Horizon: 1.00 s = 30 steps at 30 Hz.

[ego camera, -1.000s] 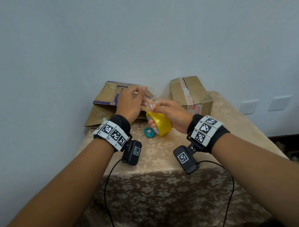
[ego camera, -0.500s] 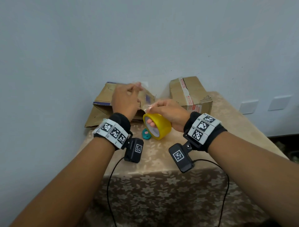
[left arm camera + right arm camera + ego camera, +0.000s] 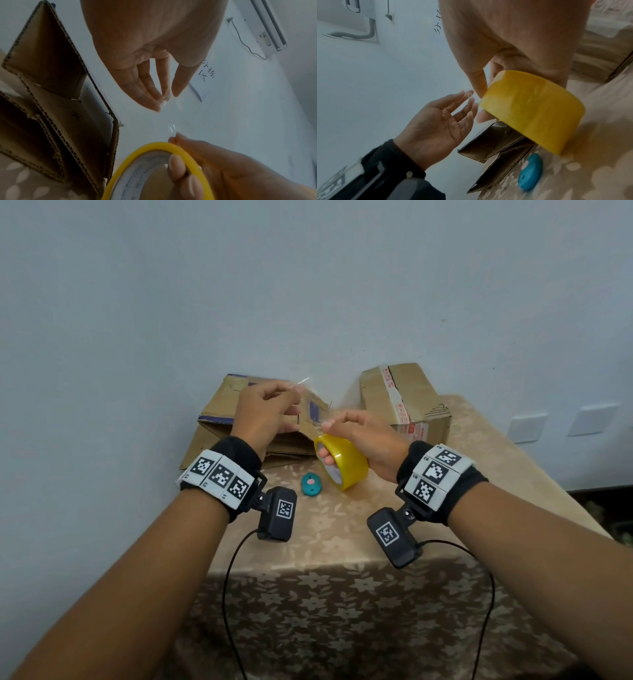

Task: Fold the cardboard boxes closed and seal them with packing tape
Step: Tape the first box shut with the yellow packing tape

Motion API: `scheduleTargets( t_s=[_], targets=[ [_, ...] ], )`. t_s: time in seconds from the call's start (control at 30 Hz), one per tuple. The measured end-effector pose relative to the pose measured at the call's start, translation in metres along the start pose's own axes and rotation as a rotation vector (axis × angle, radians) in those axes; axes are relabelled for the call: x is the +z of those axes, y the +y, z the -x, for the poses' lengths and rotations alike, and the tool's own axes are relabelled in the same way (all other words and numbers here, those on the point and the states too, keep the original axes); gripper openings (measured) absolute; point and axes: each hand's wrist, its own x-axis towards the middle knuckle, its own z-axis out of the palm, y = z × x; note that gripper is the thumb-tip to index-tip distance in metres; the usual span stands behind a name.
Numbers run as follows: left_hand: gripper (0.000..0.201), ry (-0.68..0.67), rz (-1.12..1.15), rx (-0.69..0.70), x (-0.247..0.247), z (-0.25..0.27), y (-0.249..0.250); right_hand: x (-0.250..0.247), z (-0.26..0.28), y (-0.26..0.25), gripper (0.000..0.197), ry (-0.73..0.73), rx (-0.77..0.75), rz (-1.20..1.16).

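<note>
My right hand (image 3: 324, 441) grips a yellow roll of packing tape (image 3: 344, 463) just above the table, with fingers through its core (image 3: 178, 170). A little up and to the left, my left hand (image 3: 296, 392) pinches the free end of the clear tape strip (image 3: 310, 405). That strip stretches from the roll (image 3: 532, 111) to my left fingertips (image 3: 162, 99). Behind my left hand lies a cardboard box with open flaps (image 3: 219, 419), resting on its side. At the back right stands a second cardboard box (image 3: 404, 395), shut with printed tape across its top.
A small teal cutter (image 3: 311, 483) lies on the flowered tablecloth (image 3: 325, 529) below the roll. The wall (image 3: 308, 302) rises right behind both boxes. The table's front edge is near my wrists, with cables hanging over it.
My left hand has risen up and away from the roll, drawing out a longer length of clear tape. The right hand and the roll stayed nearly in place, dropping slightly.
</note>
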Motion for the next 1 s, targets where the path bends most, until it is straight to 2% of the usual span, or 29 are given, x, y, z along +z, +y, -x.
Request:
scheduleTargets(
  t_s=[0.07, 0.2, 0.27, 0.47, 0.6, 0.7, 0.87, 0.93, 1.0],
  targets=[
    [0.008, -0.017, 0.014, -0.001, -0.001, 0.002, -0.002, -0.001, 0.0, 0.0, 0.006, 0.018, -0.011, -0.014],
    [0.028, -0.012, -0.126, 0.066, -0.003, 0.002, -0.008, -0.002, 0.0, 0.001, 0.004, 0.032, -0.013, -0.026],
    [0.033, -0.041, -0.093, 0.04, -0.001, 0.004, -0.008, -0.001, 0.001, 0.002, 0.009, 0.033, -0.003, -0.014],
    [0.02, -0.075, -0.041, -0.034, 0.006, 0.012, -0.009, 0.0, 0.004, 0.001, 0.018, 0.033, 0.026, 0.019],
    [0.042, -0.068, -0.032, -0.101, 0.009, 0.015, -0.005, -0.001, 0.004, 0.002, 0.014, 0.034, 0.021, 0.032],
    [0.043, -0.093, -0.011, -0.122, 0.011, 0.014, -0.002, 0.0, 0.004, 0.001, 0.011, 0.037, 0.016, 0.03],
    [0.091, -0.096, -0.087, -0.031, 0.015, 0.01, -0.012, 0.001, 0.005, 0.001, 0.027, 0.01, 0.005, 0.028],
    [0.1, -0.128, -0.036, -0.05, 0.015, 0.009, -0.013, 0.002, 0.006, 0.001, 0.032, -0.006, 0.003, 0.02],
    [0.103, -0.183, -0.015, -0.039, 0.015, 0.009, -0.013, 0.002, 0.007, 0.0, 0.029, -0.015, 0.007, 0.02]
  ],
)
